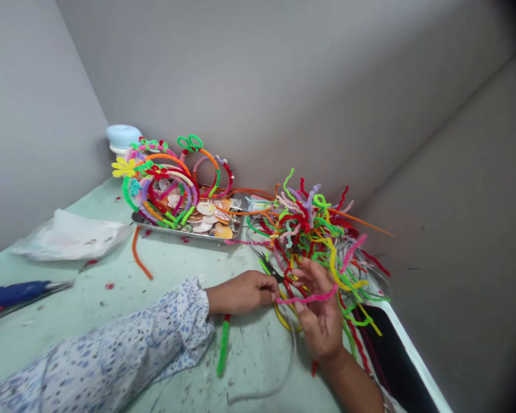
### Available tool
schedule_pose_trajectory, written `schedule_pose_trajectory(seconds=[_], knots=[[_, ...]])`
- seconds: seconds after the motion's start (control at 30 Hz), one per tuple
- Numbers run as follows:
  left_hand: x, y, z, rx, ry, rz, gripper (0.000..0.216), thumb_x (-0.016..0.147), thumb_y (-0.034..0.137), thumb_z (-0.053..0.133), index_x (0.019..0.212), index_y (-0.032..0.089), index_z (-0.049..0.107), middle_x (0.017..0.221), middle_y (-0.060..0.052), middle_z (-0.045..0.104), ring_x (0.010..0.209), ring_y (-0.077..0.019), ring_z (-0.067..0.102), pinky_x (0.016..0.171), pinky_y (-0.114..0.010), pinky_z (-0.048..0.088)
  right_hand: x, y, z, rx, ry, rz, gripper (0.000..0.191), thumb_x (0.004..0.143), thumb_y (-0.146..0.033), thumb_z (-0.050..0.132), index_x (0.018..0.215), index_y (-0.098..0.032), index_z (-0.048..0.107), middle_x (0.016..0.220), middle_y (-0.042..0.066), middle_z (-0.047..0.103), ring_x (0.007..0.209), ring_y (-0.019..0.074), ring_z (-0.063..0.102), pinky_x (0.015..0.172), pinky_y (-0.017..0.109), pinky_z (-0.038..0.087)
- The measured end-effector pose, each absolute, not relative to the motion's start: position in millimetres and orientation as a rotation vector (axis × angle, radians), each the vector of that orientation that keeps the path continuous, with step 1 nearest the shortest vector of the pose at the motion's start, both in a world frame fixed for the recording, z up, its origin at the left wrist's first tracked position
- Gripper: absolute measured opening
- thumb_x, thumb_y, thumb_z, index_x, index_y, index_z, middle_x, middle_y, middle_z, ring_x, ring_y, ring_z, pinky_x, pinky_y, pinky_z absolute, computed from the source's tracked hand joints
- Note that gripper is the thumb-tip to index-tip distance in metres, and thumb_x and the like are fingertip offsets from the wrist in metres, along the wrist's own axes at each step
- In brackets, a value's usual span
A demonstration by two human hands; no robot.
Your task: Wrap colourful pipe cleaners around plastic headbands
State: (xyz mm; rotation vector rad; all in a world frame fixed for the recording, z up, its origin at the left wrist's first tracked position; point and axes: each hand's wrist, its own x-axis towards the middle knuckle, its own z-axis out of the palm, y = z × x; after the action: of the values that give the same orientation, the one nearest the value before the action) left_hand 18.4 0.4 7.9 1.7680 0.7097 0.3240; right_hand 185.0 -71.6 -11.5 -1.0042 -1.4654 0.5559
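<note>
A pink pipe cleaner [316,297] stretches between my two hands above the table. My left hand [247,291] pinches its left end between thumb and fingertips. Loosely curled, with fingers and thumb apart, my right hand [324,315] is at the other end, and the pipe cleaner crosses its palm. Just beyond my hands are dark-bladed scissors [272,267], partly hidden, and a big tangle of coloured pipe cleaners [309,218]. Under my left wrist, a green-wrapped strip [223,347] shows partly. A grey pipe cleaner [284,381] curves across the table in front.
Behind my left hand, a metal tray [189,232] holds paper cut-outs and several pipe-cleaner headbands [163,189]. A blue-lidded container [124,137], a white plastic bag [71,238], blue-handled pliers [21,293] and an orange pipe cleaner [140,255] are leftward. Walls enclose the table's far sides.
</note>
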Motion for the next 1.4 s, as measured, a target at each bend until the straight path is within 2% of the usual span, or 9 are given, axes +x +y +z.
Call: schedule_pose_trajectory(seconds=[0.17,0.33,0.53,0.73,0.83,0.93,1.07,1.17,1.4], knots=[[15.5,4.5,8.6,1.726,0.603,0.18,0.018,0.076,0.022,0.048,0.083,0.015,0.062,0.061,0.004,0.045,0.055,-0.0073,0.036,0.051,-0.018,0.028,186.8,-59.8,-6.9,-1.014,-1.057,0.671,0.051,0.079,-0.017,0.045,0.13,-0.024,0.043,0.131,0.007,0.047,0.109,0.0213,0.051,0.09,0.04,0.042],[14.2,6.9,4.6,1.677,0.563,0.151,0.018,0.075,0.024,0.051,0.084,0.015,0.064,0.06,0.004,0.047,0.055,-0.0077,0.038,0.051,-0.018,0.028,190.8,-48.5,-6.1,-1.034,-0.815,0.776,0.026,0.088,-0.032,0.044,0.11,-0.022,0.055,0.123,0.007,0.054,0.093,0.0175,0.06,0.07,0.031,0.048],[12.2,7.0,4.8,1.64,0.468,0.144,0.017,0.075,0.029,0.057,0.083,0.018,0.067,0.07,0.002,0.058,0.062,-0.0094,0.046,0.061,-0.019,0.035,207.0,-38.0,-13.5,-1.065,-0.546,0.932,0.028,0.084,-0.043,0.05,0.101,-0.021,0.057,0.076,-0.002,0.063,0.06,0.0112,0.06,0.05,0.021,0.046],[9.9,9.6,5.8,1.522,0.458,0.116,0.022,0.075,0.036,0.061,0.084,0.017,0.068,0.064,0.002,0.055,0.056,-0.0075,0.042,0.055,-0.018,0.034,206.8,-37.1,-13.0,-1.028,-0.514,0.978,0.033,0.082,-0.042,0.054,0.104,-0.019,0.057,0.069,-0.002,0.062,0.052,0.0105,0.057,0.047,0.022,0.045],[9.3,10.7,4.8,1.48,0.434,0.12,0.023,0.074,0.036,0.062,0.083,0.016,0.069,0.065,0.002,0.055,0.055,-0.0074,0.041,0.055,-0.019,0.034,199.7,-43.3,-9.0,-0.984,-0.628,0.985,0.035,0.085,-0.039,0.05,0.113,-0.019,0.055,0.074,0.001,0.064,0.055,0.011,0.059,0.048,0.022,0.044],[8.9,10.9,5.2,1.506,0.404,0.103,0.022,0.073,0.036,0.064,0.084,0.017,0.069,0.069,0.001,0.058,0.059,-0.0086,0.045,0.059,-0.02,0.037,196.0,-49.0,-6.3,-0.938,-0.788,0.916,0.04,0.086,-0.034,0.047,0.124,-0.024,0.049,0.096,0.005,0.065,0.07,0.0136,0.062,0.054,0.024,0.045],[8.3,10.3,9.1,1.562,0.374,0.039,0.021,0.074,0.034,0.063,0.085,0.019,0.07,0.075,0.0,0.063,0.067,-0.011,0.052,0.067,-0.021,0.04,200.6,-47.4,-5.4,-0.887,-0.857,0.782,0.044,0.089,-0.034,0.042,0.132,-0.032,0.037,0.133,0.007,0.046,0.091,0.0164,0.06,0.066,0.03,0.048],[7.2,10.8,11.1,1.562,0.34,0.007,0.019,0.073,0.033,0.064,0.084,0.019,0.071,0.077,0.0,0.064,0.071,-0.0119,0.054,0.072,-0.022,0.04,208.1,-39.7,-8.0,-0.923,-0.775,0.745,0.039,0.092,-0.04,0.034,0.13,-0.034,0.037,0.134,0.006,0.043,0.094,0.016,0.059,0.069,0.03,0.049],[6.4,13.3,8.7,1.31,0.482,0.213,0.023,0.07,0.035,0.067,0.081,0.015,0.065,0.065,0.001,0.055,0.057,-0.0073,0.045,0.055,-0.02,0.033,203.4,-39.2,-14.3,-1.047,-0.712,0.858,0.03,0.088,-0.045,0.043,0.1,-0.021,0.056,0.081,0.002,0.059,0.06,0.0119,0.057,0.052,0.024,0.045]])
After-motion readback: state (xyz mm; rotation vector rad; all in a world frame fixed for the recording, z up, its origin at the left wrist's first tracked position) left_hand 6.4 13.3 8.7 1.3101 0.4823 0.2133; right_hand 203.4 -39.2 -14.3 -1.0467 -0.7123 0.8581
